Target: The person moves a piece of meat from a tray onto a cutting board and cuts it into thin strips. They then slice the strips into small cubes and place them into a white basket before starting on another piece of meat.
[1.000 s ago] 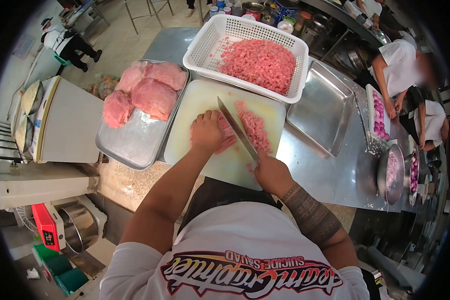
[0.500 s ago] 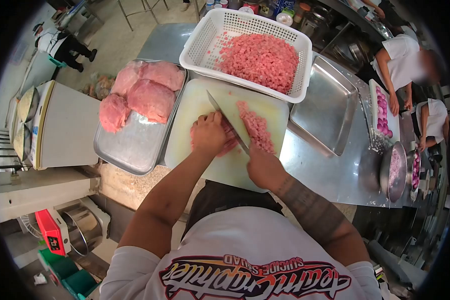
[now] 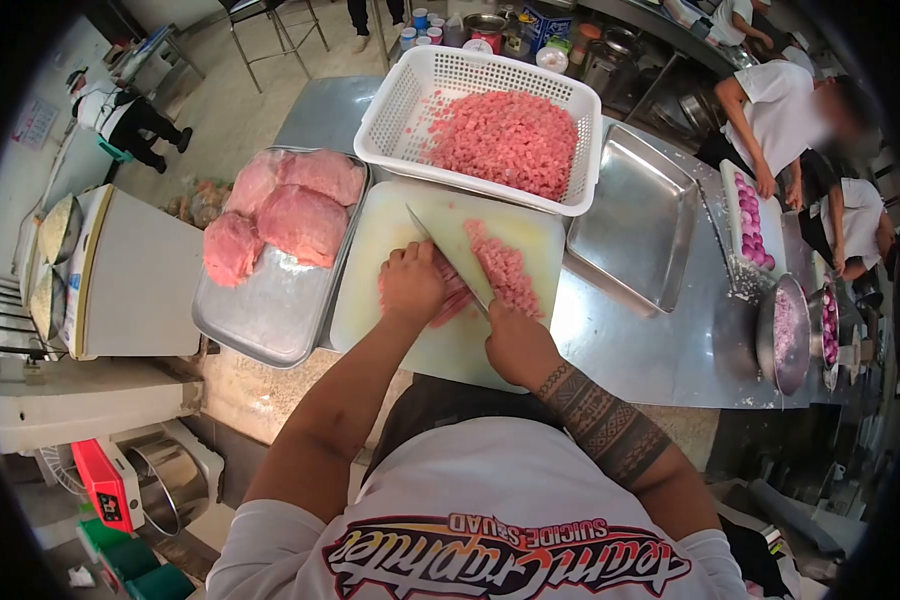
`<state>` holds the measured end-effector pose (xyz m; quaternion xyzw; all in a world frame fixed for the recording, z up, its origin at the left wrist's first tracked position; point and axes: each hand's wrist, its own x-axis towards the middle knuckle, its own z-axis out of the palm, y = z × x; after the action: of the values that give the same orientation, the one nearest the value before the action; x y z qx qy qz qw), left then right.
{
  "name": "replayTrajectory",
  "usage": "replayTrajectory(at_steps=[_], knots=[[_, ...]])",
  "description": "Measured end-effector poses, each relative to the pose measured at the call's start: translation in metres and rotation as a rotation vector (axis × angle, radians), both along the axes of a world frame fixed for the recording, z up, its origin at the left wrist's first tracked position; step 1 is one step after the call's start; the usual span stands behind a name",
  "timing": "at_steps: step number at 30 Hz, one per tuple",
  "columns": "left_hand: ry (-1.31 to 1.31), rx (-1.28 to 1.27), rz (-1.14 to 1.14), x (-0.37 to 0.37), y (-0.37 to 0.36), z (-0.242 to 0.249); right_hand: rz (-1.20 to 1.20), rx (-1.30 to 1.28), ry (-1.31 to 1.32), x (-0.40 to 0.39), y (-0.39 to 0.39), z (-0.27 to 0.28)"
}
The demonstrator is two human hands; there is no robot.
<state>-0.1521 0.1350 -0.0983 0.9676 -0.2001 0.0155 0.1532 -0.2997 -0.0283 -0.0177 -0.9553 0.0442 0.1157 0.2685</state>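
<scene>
My right hand (image 3: 518, 346) is wrapped round the handle of a kitchen knife (image 3: 448, 256). Its blade slants up and left across the white cutting board (image 3: 360, 325), along the cut side of some raw meat strips (image 3: 454, 292). With curled fingers, my left hand (image 3: 413, 284) presses these strips down just left of the blade and hides part of them. To the right of the knife lies a pile of diced meat (image 3: 507, 268). Behind the board, a white perforated basket (image 3: 395, 165) holds a large heap of diced meat (image 3: 510, 140).
Left of the board, a metal tray (image 3: 260, 325) bears several large raw meat pieces (image 3: 305, 222). A bare metal tray (image 3: 635, 220) stands on the right. Beyond it are a board of purple onions (image 3: 750, 225), a metal bowl (image 3: 785, 345) and co-workers (image 3: 770, 110).
The whole view has shifted slightly, with the basket and trays appearing a little lower and further left. Both hands keep their places on the board, and the knife remains beside the strips.
</scene>
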Motion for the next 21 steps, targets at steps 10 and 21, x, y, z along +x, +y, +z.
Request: replayTrajectory(at_steps=[10,21], knots=[[-0.007,-0.006,-0.016,-0.0009,0.0011,0.0022,-0.03,0.004,0.101,-0.0026,0.0022,0.01],[-0.082,-0.068,-0.025,-0.0022,0.0025,-0.0005,0.008,-0.024,0.133,-0.001,0.001,0.0099]])
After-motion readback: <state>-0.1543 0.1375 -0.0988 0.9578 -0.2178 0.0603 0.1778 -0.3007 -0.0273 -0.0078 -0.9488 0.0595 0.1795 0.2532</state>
